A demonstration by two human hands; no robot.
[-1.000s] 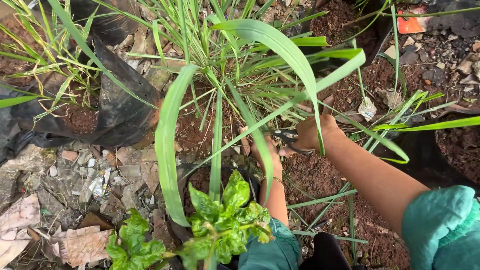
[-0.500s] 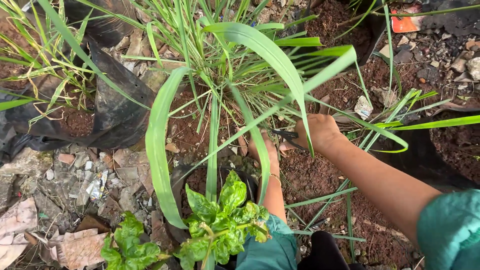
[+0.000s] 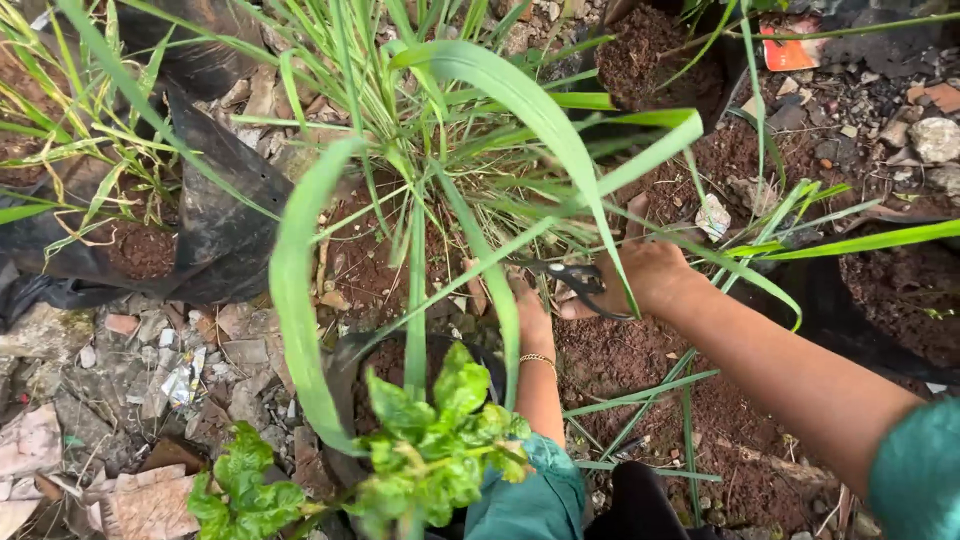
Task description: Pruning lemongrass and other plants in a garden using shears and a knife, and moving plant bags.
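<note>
A tall grass clump (image 3: 440, 130) with long green blades grows out of red soil (image 3: 370, 250) in a black grow bag. My right hand (image 3: 650, 275) grips black scissors (image 3: 570, 275), their blades pointing left toward the base of the clump. My left hand (image 3: 528, 312), with a thin bangle on the wrist, reaches in under the leaves close to the scissor tips; its fingers are hidden by a blade, so I cannot see whether it holds a stem. Both sleeves are teal.
A small broad-leaved plant (image 3: 440, 440) in a black pot sits just below my hands. Another black grow bag (image 3: 215, 225) with grass lies at left. Stones and rubble (image 3: 150, 370) cover the ground at lower left. Cut grass blades (image 3: 640, 395) lie on the soil.
The view has drifted a little, shifting everything up and left. My right hand with the scissors has dropped slightly and edged closer to the clump's base; the left hand stays there.
</note>
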